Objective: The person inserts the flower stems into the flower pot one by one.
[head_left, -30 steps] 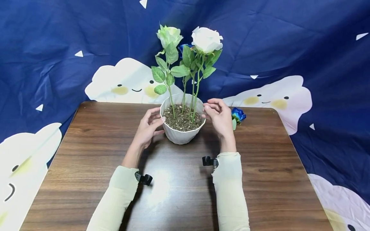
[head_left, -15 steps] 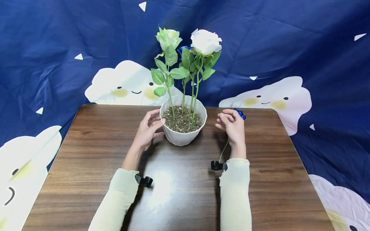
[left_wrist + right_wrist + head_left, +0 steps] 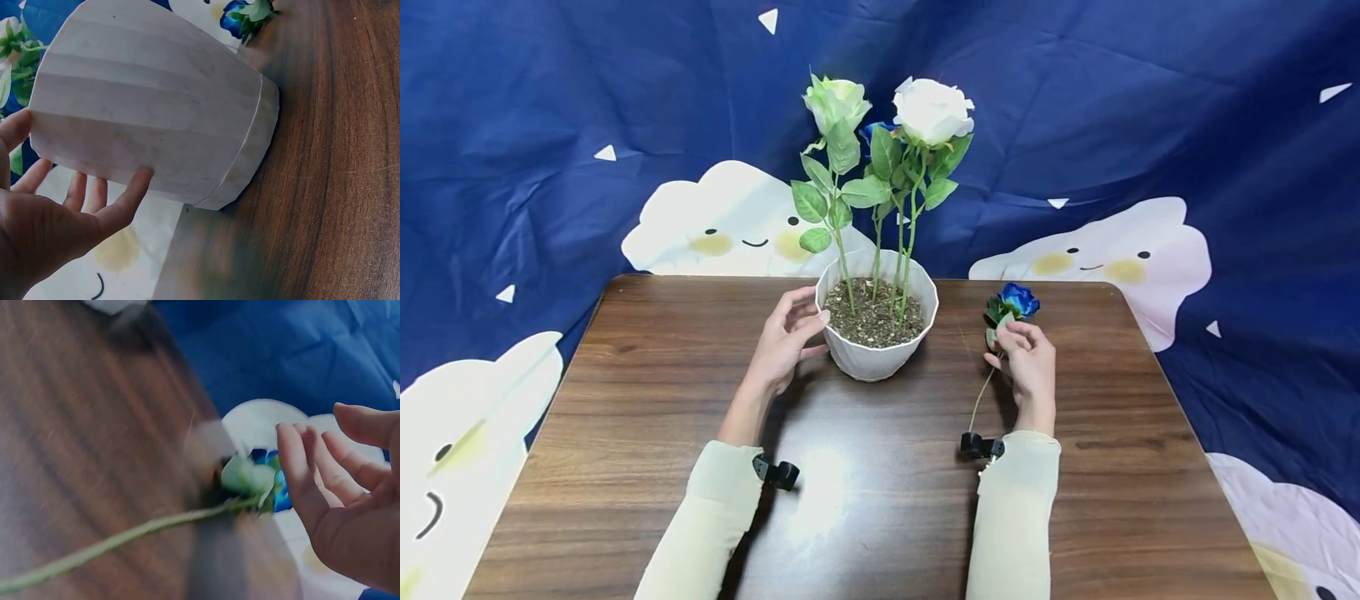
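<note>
A white faceted flowerpot (image 3: 871, 360) stands on the table, holding dark soil (image 3: 868, 325). Upright in it are a white rose (image 3: 934, 112), a pale green rose (image 3: 837, 104) and, mostly hidden by leaves, a blue one. My left hand (image 3: 781, 342) rests against the pot's left side, its spread fingers (image 3: 128, 197) on the outer wall and its thumb at the rim. Right of the pot, another blue rose (image 3: 1019, 300) lies on the table, its thin stem (image 3: 982, 396) toward me. Over its upper stem and leaves hovers my right hand (image 3: 1030, 360); the right wrist view shows thumb and fingers apart.
Dark wood grain covers the tabletop (image 3: 880, 517), whose back edge runs just behind the pot. A blue curtain (image 3: 1112, 108) printed with white clouds hangs behind it. Black wrist cameras stick out from both sleeves, the right one (image 3: 977, 445) overlapping the stem's lower end.
My right hand has left the pot's right side and moved right and nearer, over the lying blue rose's stem. The left hand stays against the pot.
</note>
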A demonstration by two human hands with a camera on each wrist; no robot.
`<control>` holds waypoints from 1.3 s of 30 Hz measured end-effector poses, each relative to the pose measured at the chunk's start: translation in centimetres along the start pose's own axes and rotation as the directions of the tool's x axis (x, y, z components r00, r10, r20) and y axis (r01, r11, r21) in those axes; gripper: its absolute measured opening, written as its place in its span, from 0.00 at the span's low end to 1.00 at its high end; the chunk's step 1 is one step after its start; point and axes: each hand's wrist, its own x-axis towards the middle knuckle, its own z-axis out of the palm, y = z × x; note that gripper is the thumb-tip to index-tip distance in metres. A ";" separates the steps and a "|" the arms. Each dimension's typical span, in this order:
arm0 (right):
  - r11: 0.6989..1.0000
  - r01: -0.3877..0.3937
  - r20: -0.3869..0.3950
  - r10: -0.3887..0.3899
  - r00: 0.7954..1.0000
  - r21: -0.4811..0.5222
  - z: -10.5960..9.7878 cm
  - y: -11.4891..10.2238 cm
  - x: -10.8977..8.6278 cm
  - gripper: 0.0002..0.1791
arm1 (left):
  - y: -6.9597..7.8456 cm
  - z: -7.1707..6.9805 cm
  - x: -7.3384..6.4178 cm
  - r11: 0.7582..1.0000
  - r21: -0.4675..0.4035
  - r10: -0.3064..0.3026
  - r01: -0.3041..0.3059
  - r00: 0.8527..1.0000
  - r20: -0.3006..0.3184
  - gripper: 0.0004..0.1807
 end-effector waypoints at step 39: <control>0.958 -0.184 -0.092 0.168 0.982 -0.218 -1.5 4.1 -0.6 0.24 | -0.1 -0.1 -0.1 1.000 -0.010 -0.001 0.001 1.000 0.004 0.31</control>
